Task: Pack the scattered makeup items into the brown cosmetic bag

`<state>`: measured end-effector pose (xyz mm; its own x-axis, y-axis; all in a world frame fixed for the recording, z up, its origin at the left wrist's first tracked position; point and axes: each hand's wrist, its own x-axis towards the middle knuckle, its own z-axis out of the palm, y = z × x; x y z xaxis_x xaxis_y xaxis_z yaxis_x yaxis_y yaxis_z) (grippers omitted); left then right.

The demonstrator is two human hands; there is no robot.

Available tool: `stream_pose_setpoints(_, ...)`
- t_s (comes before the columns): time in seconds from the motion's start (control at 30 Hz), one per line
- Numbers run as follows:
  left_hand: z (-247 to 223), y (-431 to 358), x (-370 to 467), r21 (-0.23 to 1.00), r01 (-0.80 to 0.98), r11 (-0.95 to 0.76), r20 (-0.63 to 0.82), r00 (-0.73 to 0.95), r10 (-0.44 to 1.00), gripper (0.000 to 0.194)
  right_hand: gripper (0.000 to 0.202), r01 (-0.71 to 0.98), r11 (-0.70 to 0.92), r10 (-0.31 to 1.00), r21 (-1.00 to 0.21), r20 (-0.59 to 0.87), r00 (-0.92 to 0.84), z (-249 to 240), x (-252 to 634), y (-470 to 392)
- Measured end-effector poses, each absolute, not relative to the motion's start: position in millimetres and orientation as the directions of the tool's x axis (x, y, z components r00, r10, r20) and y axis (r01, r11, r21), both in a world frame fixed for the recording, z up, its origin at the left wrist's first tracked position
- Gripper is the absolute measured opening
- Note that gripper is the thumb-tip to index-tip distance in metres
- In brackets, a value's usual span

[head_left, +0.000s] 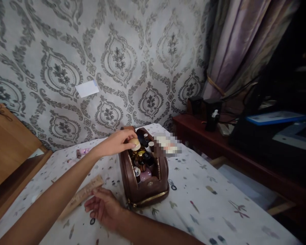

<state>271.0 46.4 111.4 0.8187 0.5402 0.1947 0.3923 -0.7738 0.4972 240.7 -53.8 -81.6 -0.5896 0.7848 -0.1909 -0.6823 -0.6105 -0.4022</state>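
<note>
My left hand reaches over the open brown cosmetic bag, its fingers closed on a small round jar with a tan top and a whitish lower part. Inside the bag stand several bottles, among them a gold and black one, a silver-capped one and a pinkish-purple item. Nearer to me, my right hand is palm up with fingers loosely curled and apart, holding nothing. Close to its thumb lies a long beige tube or box, partly hidden by my left forearm; whether they touch I cannot tell.
A white cloth with small prints lies under the bag. Small pink items lie at the back left. A blurred flat item is beside the bag. A dark red shelf stands right, wooden furniture left, the patterned wall behind.
</note>
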Motion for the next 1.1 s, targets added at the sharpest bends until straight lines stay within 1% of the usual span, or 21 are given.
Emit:
stream_pose_setpoints(0.1,110.1,51.6,281.4,0.362,0.449,-0.817,0.142,0.840,0.524,0.021,0.027,-0.677,-0.618,0.778,-0.400,-0.186,-0.600,-83.3,239.9,-52.4)
stream_pose_setpoints(0.17,107.2,54.8,286.2,0.321,0.450,-0.833,0.140,0.848,0.512,0.021,0.029,-0.677,-0.621,0.776,-0.395,-0.187,-0.603,-84.6,239.5,-51.8)
stream_pose_setpoints(0.3,96.1,61.5,292.1,0.307,0.462,-0.832,0.126,0.847,0.517,0.023,0.033,-0.680,-0.616,0.778,-0.397,-0.174,-0.603,-87.1,238.6,-50.7)
stream_pose_setpoints(0.5,85.2,65.0,297.4,0.330,0.486,-0.809,0.109,0.832,0.544,0.028,0.031,-0.674,-0.617,0.774,-0.407,-0.156,-0.614,-88.6,237.7,-49.7)
stream_pose_setpoints(0.67,84.2,63.2,301.8,0.299,0.534,-0.791,0.071,0.814,0.576,0.027,0.034,-0.677,-0.614,0.777,-0.406,-0.163,-0.607,-89.5,237.1,-49.5)
stream_pose_setpoints(0.9,76.6,65.6,306.7,0.213,0.544,-0.811,0.071,0.820,0.568,0.021,0.032,-0.672,-0.606,0.781,-0.426,-0.157,-0.604,-84.4,240.0,-51.3)
stream_pose_setpoints(1.1,74.1,66.0,310.6,0.098,0.595,-0.797,0.009,0.801,0.599,0.030,0.028,-0.665,-0.611,0.777,-0.429,-0.168,-0.606,-80.8,240.9,-52.5)
